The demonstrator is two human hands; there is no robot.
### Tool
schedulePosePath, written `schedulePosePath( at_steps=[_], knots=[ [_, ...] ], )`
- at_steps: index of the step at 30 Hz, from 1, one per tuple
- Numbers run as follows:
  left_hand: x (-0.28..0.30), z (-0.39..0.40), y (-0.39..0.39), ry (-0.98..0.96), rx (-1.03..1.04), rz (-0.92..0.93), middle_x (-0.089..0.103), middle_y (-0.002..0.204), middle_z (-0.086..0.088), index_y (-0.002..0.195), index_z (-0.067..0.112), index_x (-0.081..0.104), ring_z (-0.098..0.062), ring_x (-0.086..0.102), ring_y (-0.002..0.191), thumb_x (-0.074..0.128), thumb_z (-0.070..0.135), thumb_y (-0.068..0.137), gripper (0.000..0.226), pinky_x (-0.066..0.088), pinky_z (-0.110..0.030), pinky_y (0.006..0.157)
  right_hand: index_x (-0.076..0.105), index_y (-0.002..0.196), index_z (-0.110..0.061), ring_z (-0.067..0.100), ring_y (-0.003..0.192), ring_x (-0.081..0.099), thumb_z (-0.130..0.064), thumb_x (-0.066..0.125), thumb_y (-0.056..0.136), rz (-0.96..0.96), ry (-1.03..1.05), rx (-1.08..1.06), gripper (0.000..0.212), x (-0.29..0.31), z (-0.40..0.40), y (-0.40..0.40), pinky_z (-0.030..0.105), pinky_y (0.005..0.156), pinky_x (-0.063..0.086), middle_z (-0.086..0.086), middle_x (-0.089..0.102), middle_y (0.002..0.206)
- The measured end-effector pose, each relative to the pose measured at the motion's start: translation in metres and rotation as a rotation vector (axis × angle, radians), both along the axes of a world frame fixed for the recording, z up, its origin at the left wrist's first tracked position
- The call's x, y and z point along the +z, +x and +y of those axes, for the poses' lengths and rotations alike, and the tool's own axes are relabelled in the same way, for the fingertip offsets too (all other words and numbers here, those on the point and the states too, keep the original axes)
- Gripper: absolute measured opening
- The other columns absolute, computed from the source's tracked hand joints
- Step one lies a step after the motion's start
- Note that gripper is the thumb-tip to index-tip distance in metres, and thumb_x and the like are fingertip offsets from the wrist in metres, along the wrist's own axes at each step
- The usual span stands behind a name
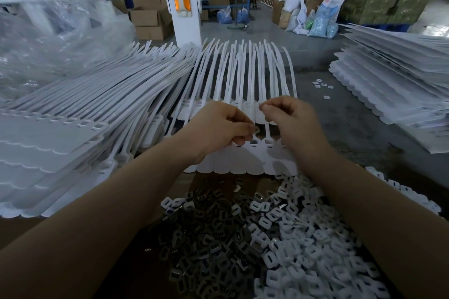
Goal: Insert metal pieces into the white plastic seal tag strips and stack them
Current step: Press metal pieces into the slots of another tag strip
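Left hand (222, 126) pinches small grey metal piece (256, 129) over joined white plastic seal tag strip (252, 155); right hand (289, 116) fingers curled, prob. pinching sth.

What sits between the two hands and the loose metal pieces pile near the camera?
In the head view, the flat tag ends of the white seal strip lie between the left hand, the right hand and the metal pieces.

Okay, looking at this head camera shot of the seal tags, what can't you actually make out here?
- Left hand: pinches a small piece, too small to identify.
- Right hand: curled fingers hide what it pinches, if anything.
- Strip of seal tags: both hands cover some slots, so filled or empty is unclear.
- Metal pieces: pile cut off by the bottom edge.
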State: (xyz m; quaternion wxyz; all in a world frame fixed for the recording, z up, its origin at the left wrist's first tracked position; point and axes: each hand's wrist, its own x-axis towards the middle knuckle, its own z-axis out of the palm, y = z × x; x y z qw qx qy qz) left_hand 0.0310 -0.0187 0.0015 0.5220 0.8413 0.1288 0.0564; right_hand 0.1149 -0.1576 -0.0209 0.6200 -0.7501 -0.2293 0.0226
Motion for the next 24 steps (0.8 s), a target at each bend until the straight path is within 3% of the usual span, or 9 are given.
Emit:
schedulePosePath(
  at_steps=[3, 7, 9, 11, 14, 17, 21, 24],
  knots=[
    [0.0, -0.005, 0.008, 0.105, -0.015, 0.057, 0.071, 0.071, 0.005, 0.079, 0.021, 0.072, 0.0, 0.06, 0.06, 0.073, 0.022, 0.087, 0.007, 0.046, -0.013, 0.053, 0.07, 0.097, -0.016, -0.007, 0.057, 0.053, -0.021, 0.059, 0.095, 0.065, 0.045, -0.053, 0.012, -0.001, -0.001, 0.002, 0.014, 0.052, 0.042, -0.006, 0.062, 0.078],
    [0.006, -0.009, 0.02, 0.186, -0.022, 0.141, 0.068, 0.079, 0.004, 0.076, 0.024, 0.072, -0.005, 0.057, 0.067, 0.074, 0.028, 0.086, 0.011, 0.045, -0.013, 0.051, 0.07, 0.095, -0.02, -0.018, 0.058, 0.053, -0.02, 0.056, 0.095, 0.12, 0.104, -0.122, 0.014, -0.002, -0.003, 0.004, 0.014, 0.047, 0.043, -0.007, 0.062, 0.08],
    [0.008, -0.011, 0.026, 0.183, -0.02, 0.176, 0.069, 0.083, 0.002, 0.079, 0.023, 0.072, -0.005, 0.056, 0.069, 0.075, 0.028, 0.085, 0.008, 0.045, -0.013, 0.051, 0.071, 0.095, -0.02, -0.016, 0.061, 0.053, -0.018, 0.055, 0.095, 0.14, 0.125, -0.146, 0.016, -0.002, -0.003, 0.004, 0.018, 0.056, 0.043, -0.01, 0.062, 0.079],
    [0.007, -0.014, 0.03, 0.194, -0.029, 0.209, 0.07, 0.094, -0.003, 0.089, 0.019, 0.074, -0.008, 0.06, 0.079, 0.076, 0.027, 0.084, 0.01, 0.047, -0.018, 0.061, 0.071, 0.092, -0.021, -0.012, 0.067, 0.056, -0.015, 0.055, 0.095, 0.15, 0.137, -0.154, 0.017, -0.003, -0.002, 0.005, 0.026, 0.066, 0.045, -0.013, 0.062, 0.077],
    [0.007, -0.018, 0.035, 0.211, -0.043, 0.253, 0.07, 0.097, -0.002, 0.101, 0.013, 0.075, -0.013, 0.062, 0.088, 0.078, 0.027, 0.083, 0.024, 0.047, -0.021, 0.062, 0.071, 0.091, -0.02, 0.007, 0.083, 0.062, -0.012, 0.054, 0.094, 0.167, 0.141, -0.141, 0.019, -0.003, -0.001, 0.004, 0.041, 0.079, 0.055, -0.011, 0.063, 0.079],
    [0.008, -0.02, 0.037, 0.25, -0.066, 0.288, 0.07, 0.097, -0.001, 0.101, 0.012, 0.075, -0.013, 0.061, 0.086, 0.08, 0.03, 0.08, 0.028, 0.044, -0.023, 0.061, 0.071, 0.091, -0.021, 0.007, 0.08, 0.059, -0.012, 0.054, 0.094, 0.169, 0.134, -0.149, 0.019, -0.003, -0.001, 0.004, 0.037, 0.074, 0.053, -0.012, 0.063, 0.079],
    [0.011, -0.018, 0.041, 0.302, -0.104, 0.326, 0.071, 0.102, -0.008, 0.102, 0.01, 0.074, -0.019, 0.064, 0.09, 0.08, 0.032, 0.08, 0.032, 0.051, -0.029, 0.073, 0.071, 0.094, -0.019, 0.001, 0.078, 0.058, -0.012, 0.053, 0.095, 0.157, 0.137, -0.147, 0.018, -0.005, 0.001, 0.004, 0.027, 0.068, 0.047, -0.011, 0.063, 0.081],
    [0.013, -0.018, 0.044, 0.352, -0.108, 0.343, 0.072, 0.101, -0.008, 0.102, 0.011, 0.074, -0.021, 0.066, 0.089, 0.081, 0.034, 0.078, 0.034, 0.05, -0.029, 0.068, 0.07, 0.097, -0.017, 0.002, 0.079, 0.057, -0.013, 0.053, 0.096, 0.151, 0.13, -0.136, 0.018, -0.004, 0.001, 0.003, 0.026, 0.068, 0.045, -0.011, 0.062, 0.082]
  ],
)
